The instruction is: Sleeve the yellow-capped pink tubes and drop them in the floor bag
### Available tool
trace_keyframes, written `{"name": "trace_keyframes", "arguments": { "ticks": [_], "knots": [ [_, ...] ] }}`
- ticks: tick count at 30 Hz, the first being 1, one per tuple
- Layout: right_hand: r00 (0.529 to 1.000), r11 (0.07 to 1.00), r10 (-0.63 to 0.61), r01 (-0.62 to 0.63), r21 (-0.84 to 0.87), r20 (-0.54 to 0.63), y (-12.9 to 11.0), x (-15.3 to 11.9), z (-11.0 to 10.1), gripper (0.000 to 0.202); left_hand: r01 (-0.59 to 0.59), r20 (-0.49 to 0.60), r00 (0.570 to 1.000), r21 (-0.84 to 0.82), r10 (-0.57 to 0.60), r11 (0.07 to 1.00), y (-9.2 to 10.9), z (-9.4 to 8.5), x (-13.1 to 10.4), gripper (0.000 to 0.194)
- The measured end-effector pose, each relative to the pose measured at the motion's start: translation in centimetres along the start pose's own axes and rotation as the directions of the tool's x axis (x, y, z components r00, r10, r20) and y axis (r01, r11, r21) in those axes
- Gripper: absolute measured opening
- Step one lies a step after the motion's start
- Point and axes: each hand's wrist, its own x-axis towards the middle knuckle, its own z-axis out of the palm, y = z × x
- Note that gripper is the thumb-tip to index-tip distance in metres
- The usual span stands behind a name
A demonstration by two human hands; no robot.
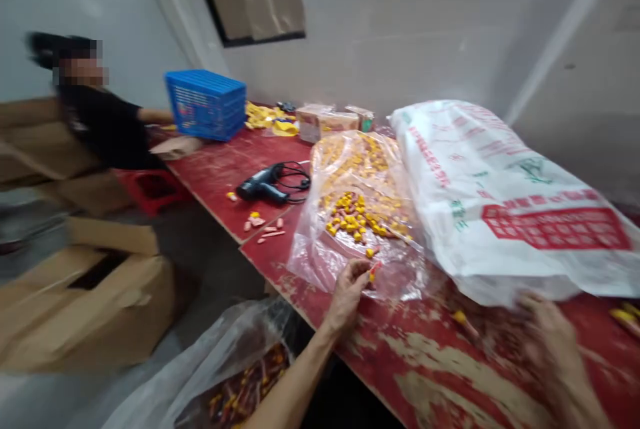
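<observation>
My left hand (350, 282) pinches a small yellow-and-pink piece (372, 274) at the near end of a clear plastic bag (310, 262). Heaped in that bag are many small yellow caps or pieces (350, 212) with pinkish parts; their exact kind is unclear. Close to my fingertips lies a loose yellow piece (370, 253). My right hand (547, 326) is smeared by motion beside the lower edge of a white woven sack (465, 169) with red and green print, so its fingers cannot be made out. Between my hands, another yellow-tipped piece (465, 324) rests on the worn red table (425, 356).
A black heat gun (263, 184) with a coiled cord lies left of the bag, near loose pink pieces (271, 232). Behind are a blue basket (207, 106) and small boxes (330, 122). A person (107, 116) sits at the far left. Below stand a carton (110, 302) and an open bag (200, 362).
</observation>
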Motion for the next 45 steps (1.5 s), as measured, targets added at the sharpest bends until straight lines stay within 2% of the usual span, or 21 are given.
{"name": "trace_keyframes", "arguments": {
  "ticks": [1, 3, 5, 7, 10, 13, 16, 21, 24, 28, 30, 32, 33, 35, 36, 38, 39, 41, 43, 45],
  "knots": [
    [0.999, 0.999, 0.031, -0.031, 0.016, -0.015, 0.0, -1.9, 0.4, 0.034, 0.068, 0.057, 0.996, -0.105, -0.062, 0.992, 0.1, 0.5, -1.0, 0.023],
    [0.983, 0.966, 0.155, -0.172, 0.194, 0.101, -0.2, -5.4, 2.4, 0.037, 0.211, 0.183, 0.968, -0.234, -0.17, 0.949, 0.5, 1.7, -2.9, 0.024],
    [0.984, 0.939, 0.13, -0.162, 0.303, 0.124, -0.6, -7.9, 4.7, 0.041, 0.293, 0.281, 0.933, -0.235, -0.224, 0.927, 1.1, 3.0, -4.4, 0.024],
    [0.982, 0.936, 0.069, -0.125, 0.33, 0.177, -1.0, -9.5, 6.1, 0.048, 0.309, 0.331, 0.914, -0.197, -0.234, 0.93, 1.7, 4.1, -5.5, 0.022],
    [0.967, 0.968, 0.037, -0.098, 0.233, 0.252, -1.0, -10.8, 6.2, 0.044, 0.291, 0.32, 0.92, -0.169, -0.227, 0.942, 1.9, 4.9, -6.2, 0.021],
    [0.969, 0.992, 0.022, -0.052, 0.115, 0.248, -0.6, -11.2, 5.5, 0.036, 0.278, 0.291, 0.931, -0.174, -0.221, 0.945, 1.5, 5.0, -6.4, 0.027],
    [0.962, 0.998, 0.004, -0.019, 0.052, 0.272, -0.4, -11.4, 5.1, 0.034, 0.281, 0.327, 0.92, -0.161, -0.217, 0.946, 1.0, 5.0, -6.5, 0.03],
    [0.886, 0.997, 0.035, 0.003, -0.081, 0.462, -0.5, -12.0, 5.1, 0.025, 0.292, 0.313, 0.921, -0.158, -0.232, 0.943, 1.1, 5.4, -7.4, 0.051],
    [0.858, 0.973, -0.058, 0.162, -0.162, 0.51, -0.4, -12.8, 5.8, 0.02, 0.244, 0.293, 0.935, -0.128, -0.198, 0.961, 0.9, 5.7, -8.2, 0.056],
    [0.838, 0.862, -0.304, 0.444, -0.245, 0.452, 0.0, -14.2, 7.0, 0.019, 0.186, 0.23, 0.961, -0.117, -0.155, 0.976, 0.1, 6.2, -9.3, 0.054],
    [0.819, 0.82, -0.369, 0.509, -0.26, 0.439, 0.6, -14.4, 7.2, 0.021, 0.187, 0.218, 0.963, -0.115, -0.158, 0.976, -0.3, 6.5, -9.6, 0.051],
    [0.795, 0.796, -0.391, 0.545, -0.263, 0.463, 1.3, -13.9, 6.9, 0.021, 0.168, 0.252, 0.957, -0.076, -0.144, 0.983, -0.5, 6.7, -9.5, 0.049],
    [0.782, 0.781, -0.397, 0.563, -0.272, 0.48, 1.7, -13.4, 6.6, 0.021, 0.129, 0.277, 0.954, -0.031, -0.116, 0.991, -0.5, 6.8, -9.2, 0.048],
    [0.761, 0.715, -0.424, 0.614, -0.335, 0.491, 2.5, -12.1, 6.0, 0.021, -0.036, 0.286, 0.958, 0.108, 0.003, 0.994, -0.3, 6.6, -8.0, 0.046],
    [0.753, 0.662, -0.443, 0.641, -0.388, 0.487, 2.7, -11.5, 5.7, 0.021, -0.143, 0.26, 0.961, 0.196, 0.089, 0.97, -0.1, 6.4, -7.0, 0.043],
    [0.737, 0.541, -0.484, 0.676, -0.5, 0.473, 3.0, -10.7, 5.1, 0.022, -0.308, 0.166, 0.951, 0.402, 0.262, 0.862, 0.1, 5.4, -4.3, 0.033],
    [0.73, 0.49, -0.499, 0.682, -0.543, 0.467, 3.1, -10.4, 4.8, 0.022, -0.339, 0.116, 0.938, 0.507, 0.327, 0.792, 0.1, 4.8, -2.6, 0.029],
    [0.727, 0.441, -0.519, 0.679, -0.587, 0.45, 3.0, -10.0, 4.1, 0.024, -0.3, 0.054, 0.923, 0.72, 0.381, 0.626, -0.3, 3.4, 1.2, 0.024],
    [0.739, 0.446, -0.552, 0.653, -0.612, 0.386, 2.9, -8.9, 3.3, 0.025, -0.265, 0.084, 0.922, 0.849, 0.377, 0.458, -0.9, 2.4, 4.8, 0.022],
    [0.767, 0.463, -0.579, 0.589, -0.662, 0.277, 2.7, -6.5, 2.1, 0.026, -0.283, 0.157, 0.925, 0.892, 0.346, 0.351, -1.6, 1.9, 7.5, 0.02]
  ]
}}
